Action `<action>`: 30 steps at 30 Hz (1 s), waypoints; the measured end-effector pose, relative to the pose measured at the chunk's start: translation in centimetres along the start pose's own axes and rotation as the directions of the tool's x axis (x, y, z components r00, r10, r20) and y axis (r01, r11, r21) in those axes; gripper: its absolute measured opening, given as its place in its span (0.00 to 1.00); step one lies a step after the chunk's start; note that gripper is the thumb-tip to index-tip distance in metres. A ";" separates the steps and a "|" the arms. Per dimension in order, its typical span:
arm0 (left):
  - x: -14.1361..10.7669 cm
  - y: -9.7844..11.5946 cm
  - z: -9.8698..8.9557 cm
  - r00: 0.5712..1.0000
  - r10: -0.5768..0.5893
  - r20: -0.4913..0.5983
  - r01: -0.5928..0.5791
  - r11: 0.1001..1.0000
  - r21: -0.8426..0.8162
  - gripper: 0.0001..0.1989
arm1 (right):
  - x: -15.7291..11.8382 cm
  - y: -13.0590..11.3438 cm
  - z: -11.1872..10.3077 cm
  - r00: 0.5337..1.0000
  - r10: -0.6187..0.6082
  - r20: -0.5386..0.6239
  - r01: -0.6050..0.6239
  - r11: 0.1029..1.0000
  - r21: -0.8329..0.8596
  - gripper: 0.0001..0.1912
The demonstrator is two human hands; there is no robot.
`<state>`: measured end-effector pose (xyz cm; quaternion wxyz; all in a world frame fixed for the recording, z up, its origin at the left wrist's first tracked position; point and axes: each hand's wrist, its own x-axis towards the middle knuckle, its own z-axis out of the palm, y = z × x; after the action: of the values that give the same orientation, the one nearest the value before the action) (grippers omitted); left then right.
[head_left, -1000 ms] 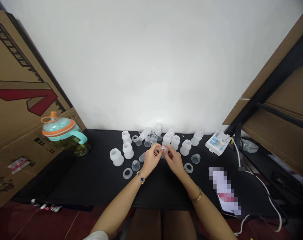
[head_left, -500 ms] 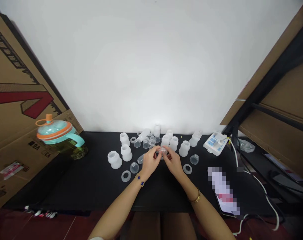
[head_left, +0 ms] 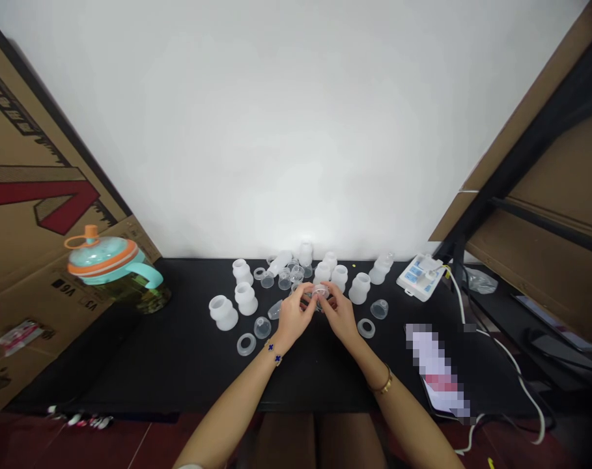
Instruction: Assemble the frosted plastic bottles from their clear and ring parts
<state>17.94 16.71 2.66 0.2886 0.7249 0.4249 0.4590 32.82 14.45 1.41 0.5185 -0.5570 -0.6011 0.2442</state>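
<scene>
My left hand (head_left: pixel 294 315) and my right hand (head_left: pixel 339 314) meet over the middle of a black table (head_left: pixel 188 365), fingertips pinching a small clear plastic ring piece (head_left: pixel 319 292) between them. Around the hands lie several translucent white bottle-like parts, such as one at the left (head_left: pixel 224 311) and one at the right (head_left: pixel 359 288). Loose rings (head_left: pixel 246 343) (head_left: pixel 366 327) and small clear domes (head_left: pixel 263 327) (head_left: pixel 380 308) lie close by. More white parts crowd the back of the table near the wall (head_left: pixel 305 254).
A teal and orange lidded jug (head_left: pixel 111 268) stands at the table's left, against cardboard boxes (head_left: pixel 27 195). A white device with a cable (head_left: pixel 419 276) sits at the right back, a phone (head_left: pixel 439 374) at the right front. A dark shelf frame (head_left: pixel 520 215) rises on the right.
The hands stay together on the small clear piece, fingers shifting slightly. The view has drifted a little, so everything sits slightly further left.
</scene>
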 end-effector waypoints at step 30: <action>0.1 -0.2 -0.1 1.000 -0.028 0.009 0.028 1.000 0.006 0.08 | 0.0 0.5 0.2 0.999 -0.026 0.035 0.028 0.998 -0.052 0.17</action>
<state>17.84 16.94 2.57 0.2949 0.7217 0.4350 0.4505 32.89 14.64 0.92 0.4966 -0.5580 -0.6236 0.2307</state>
